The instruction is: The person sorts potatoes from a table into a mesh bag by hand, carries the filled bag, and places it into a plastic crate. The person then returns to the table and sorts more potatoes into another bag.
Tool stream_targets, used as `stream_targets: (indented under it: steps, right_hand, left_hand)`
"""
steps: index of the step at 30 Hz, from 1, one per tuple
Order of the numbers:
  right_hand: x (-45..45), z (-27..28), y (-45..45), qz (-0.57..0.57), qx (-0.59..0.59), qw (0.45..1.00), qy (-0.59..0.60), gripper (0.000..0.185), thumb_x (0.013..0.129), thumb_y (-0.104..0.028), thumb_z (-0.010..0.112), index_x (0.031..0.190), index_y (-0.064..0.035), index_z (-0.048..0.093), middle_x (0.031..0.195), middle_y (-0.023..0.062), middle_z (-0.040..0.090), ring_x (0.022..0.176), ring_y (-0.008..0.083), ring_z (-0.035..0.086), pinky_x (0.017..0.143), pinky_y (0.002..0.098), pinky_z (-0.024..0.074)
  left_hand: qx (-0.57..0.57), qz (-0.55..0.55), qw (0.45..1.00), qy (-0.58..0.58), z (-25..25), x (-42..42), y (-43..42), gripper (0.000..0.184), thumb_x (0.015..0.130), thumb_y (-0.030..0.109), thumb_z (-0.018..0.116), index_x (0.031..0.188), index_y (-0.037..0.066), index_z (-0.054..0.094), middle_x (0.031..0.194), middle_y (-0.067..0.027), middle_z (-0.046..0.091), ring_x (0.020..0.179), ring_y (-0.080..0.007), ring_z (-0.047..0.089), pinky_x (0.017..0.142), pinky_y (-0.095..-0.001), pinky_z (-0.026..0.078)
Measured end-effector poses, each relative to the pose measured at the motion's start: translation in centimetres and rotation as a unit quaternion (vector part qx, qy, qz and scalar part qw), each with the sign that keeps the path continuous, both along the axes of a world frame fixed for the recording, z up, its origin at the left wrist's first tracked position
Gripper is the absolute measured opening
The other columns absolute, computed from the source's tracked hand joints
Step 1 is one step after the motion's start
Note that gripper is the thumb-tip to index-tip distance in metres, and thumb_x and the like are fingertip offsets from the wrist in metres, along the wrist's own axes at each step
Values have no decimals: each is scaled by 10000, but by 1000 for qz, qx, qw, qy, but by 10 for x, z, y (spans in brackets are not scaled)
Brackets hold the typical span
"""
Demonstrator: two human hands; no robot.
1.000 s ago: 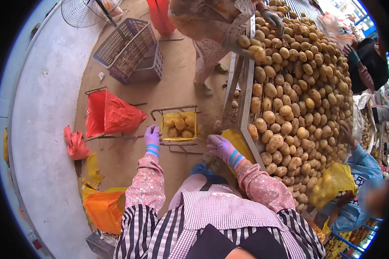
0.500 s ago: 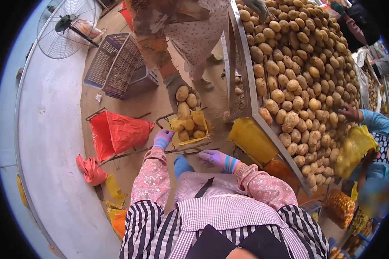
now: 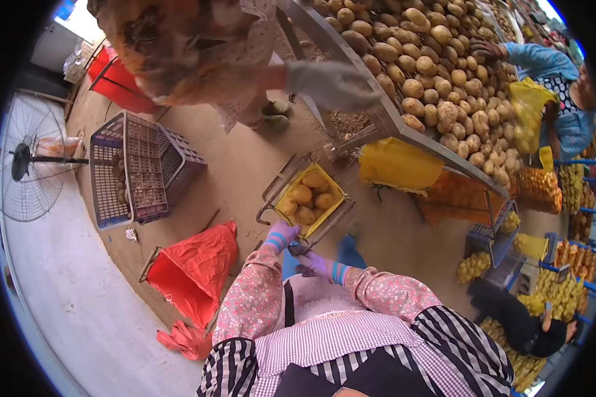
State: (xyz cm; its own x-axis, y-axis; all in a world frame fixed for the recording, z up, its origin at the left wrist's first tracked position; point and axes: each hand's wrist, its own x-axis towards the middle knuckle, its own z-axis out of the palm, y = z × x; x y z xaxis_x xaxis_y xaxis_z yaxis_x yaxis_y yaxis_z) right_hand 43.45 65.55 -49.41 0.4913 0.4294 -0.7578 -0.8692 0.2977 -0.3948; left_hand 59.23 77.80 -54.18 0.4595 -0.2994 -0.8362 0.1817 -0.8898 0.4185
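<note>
A yellow bag [image 3: 338,192] hangs open on a metal frame [image 3: 331,225] in front of me, with several potatoes [image 3: 302,194] inside. My left hand [image 3: 283,233], in a purple glove, is closed at the bag's near left corner. Close beside it, my right hand [image 3: 314,261] is also gloved in purple, its fingers curled by a dark piece at the frame's near end. What those fingers hold is hidden. Across from me, another person's grey-gloved hand [image 3: 334,85] is blurred beside the sorting table.
The metal-edged table [image 3: 404,129] at upper right is heaped with potatoes. A red bag [image 3: 195,268] on a stand is at left, below plastic crates [image 3: 141,170]. A fan [image 3: 23,162] stands by the wall. Filled orange bags [image 3: 453,198] lie under the table; another person works at right.
My view has turned right. Both my hands have come together at the near edge of the bag. The other person's gloved hand, earlier holding potatoes over the bag, has moved toward the table.
</note>
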Motion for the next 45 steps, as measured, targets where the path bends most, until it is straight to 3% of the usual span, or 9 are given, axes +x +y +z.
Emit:
stream_targets:
  steps: [4,9,12,15,22,24,30,36,45]
  right_hand:
    - [1,-17,18,-11,-43,999,-30,649,1021,-550,563,1565,-244,386,1545,0,428,1271,220,534,1093,409,427]
    - [0,-33,8,153,-315,863,-363,522,1050,-475,495,1447,-137,523,1485,181,527,1333,358,533,1159,434,382]
    - [12,-13,3,189,-312,874,-321,470,1033,-460,525,1322,-98,610,1427,191,570,1327,386,522,1135,449,403]
    - [1,-35,20,115,-336,872,-337,447,1016,-461,552,1212,-74,657,1330,194,625,1288,379,548,1095,452,425]
    - [14,-23,17,159,-385,843,-339,479,1027,-474,519,1235,-64,654,1181,202,681,1171,386,620,1045,455,457]
    - [8,-28,17,161,-420,807,-382,474,1033,-490,489,986,-52,665,1024,206,697,1027,421,647,934,498,494]
    - [-30,33,-18,356,-317,849,-226,639,1040,-599,381,1157,-64,712,1199,215,703,1138,406,652,991,482,492]
    - [-34,20,-29,284,-338,850,-286,635,989,-661,460,1139,-100,716,1119,207,721,1071,401,674,963,492,503]
    - [-101,27,-137,198,-353,889,-213,587,970,-638,532,1219,-132,694,1146,157,731,1100,355,679,968,451,499]
  left_hand:
    - [-12,16,995,96,-11,7,-2,565,847,506,703,965,-43,765,918,-210,764,877,-326,746,843,-427,571]
    - [-3,15,998,61,-6,1,-10,548,866,456,731,1030,-67,733,905,-171,773,842,-273,750,816,-378,585]
    - [-26,54,997,51,-9,-3,-5,560,845,467,738,1028,-63,721,878,-171,769,820,-287,747,792,-381,586]
    - [-100,-187,976,-54,-51,0,14,514,802,433,746,954,-57,725,826,-165,757,783,-288,740,756,-402,578]
    - [-70,165,983,52,-25,2,9,406,755,285,753,825,-111,689,781,-163,716,704,-240,714,639,-386,558]
    - [-109,195,973,59,9,5,4,377,777,258,745,831,-110,683,779,-164,712,690,-231,711,631,-370,560]
    - [-180,214,959,40,37,1,-1,298,857,207,717,828,-83,655,776,-157,710,644,-219,697,598,-348,552]
    - [-165,205,965,-2,31,12,21,283,879,226,704,825,-47,650,742,-125,683,620,-204,669,569,-322,520]
    - [-174,475,853,131,5,-55,92,134,922,126,685,822,44,647,686,-77,632,629,-224,650,564,-350,530]
